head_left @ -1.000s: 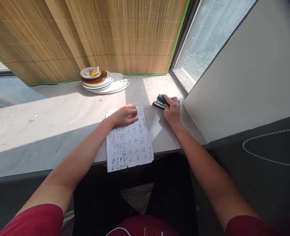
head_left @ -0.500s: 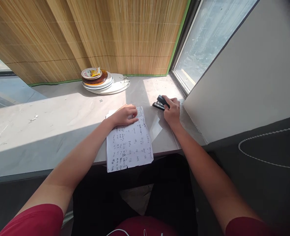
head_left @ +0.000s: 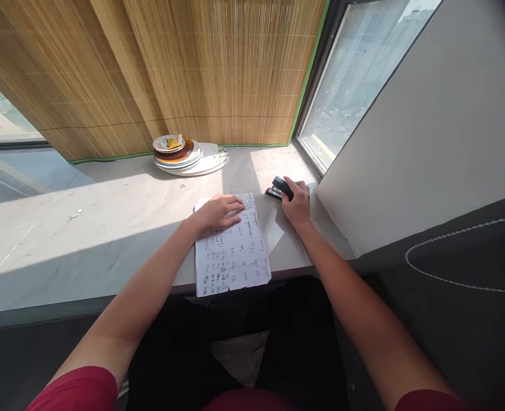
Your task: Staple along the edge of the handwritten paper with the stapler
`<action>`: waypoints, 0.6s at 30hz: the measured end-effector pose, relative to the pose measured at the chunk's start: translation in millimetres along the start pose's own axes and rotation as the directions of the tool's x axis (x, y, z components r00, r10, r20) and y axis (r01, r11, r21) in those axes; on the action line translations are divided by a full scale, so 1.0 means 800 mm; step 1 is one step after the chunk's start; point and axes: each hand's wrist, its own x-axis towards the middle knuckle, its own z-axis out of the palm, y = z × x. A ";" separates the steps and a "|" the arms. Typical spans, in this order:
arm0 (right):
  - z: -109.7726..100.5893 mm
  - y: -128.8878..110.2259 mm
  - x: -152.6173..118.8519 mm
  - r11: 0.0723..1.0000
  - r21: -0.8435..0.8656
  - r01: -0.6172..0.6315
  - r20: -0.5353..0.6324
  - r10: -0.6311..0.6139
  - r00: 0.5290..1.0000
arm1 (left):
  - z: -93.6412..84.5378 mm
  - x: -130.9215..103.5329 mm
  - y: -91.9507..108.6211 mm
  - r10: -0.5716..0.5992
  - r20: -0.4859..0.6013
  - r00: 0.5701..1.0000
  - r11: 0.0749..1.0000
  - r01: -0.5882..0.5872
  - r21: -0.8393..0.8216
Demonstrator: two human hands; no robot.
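White paper covered in handwriting (head_left: 243,257) lies on the stone sill, its near edge hanging over the front edge. Across the paper's upper part rests my left hand (head_left: 221,213), palm down, fingers slightly apart and pointing right. To the right of the paper, my right hand (head_left: 296,201) is wrapped round the back end of a black stapler (head_left: 281,188). The stapler's jaws point left and stand apart, with nothing visible between them. A gap of bare sill separates stapler and paper.
A stack of plates (head_left: 177,155) with a small yellow packet on top stands at the back, on a white oval plate (head_left: 211,160). Behind hangs a bamboo blind (head_left: 184,74). White scraps (head_left: 75,215) lie at left. A white wall (head_left: 406,142) rises at right.
The view has shifted a little. The fingers of my left hand have straightened and lie flatter on the paper. My right hand keeps hold of the stapler.
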 end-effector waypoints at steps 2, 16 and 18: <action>-0.001 -0.002 -0.001 1.000 0.001 -0.010 -0.005 0.010 1.000 | -0.005 -0.012 0.009 -0.072 -0.031 0.997 0.997 0.072 0.017; -0.017 -0.045 -0.019 0.977 0.129 -0.170 -0.026 0.175 0.984 | 0.030 -0.118 0.026 -0.439 -0.251 0.863 0.891 0.454 -0.001; -0.015 -0.080 -0.040 0.966 0.219 -0.137 -0.013 0.144 0.990 | 0.031 -0.116 0.022 -0.445 -0.287 0.849 0.891 0.450 -0.050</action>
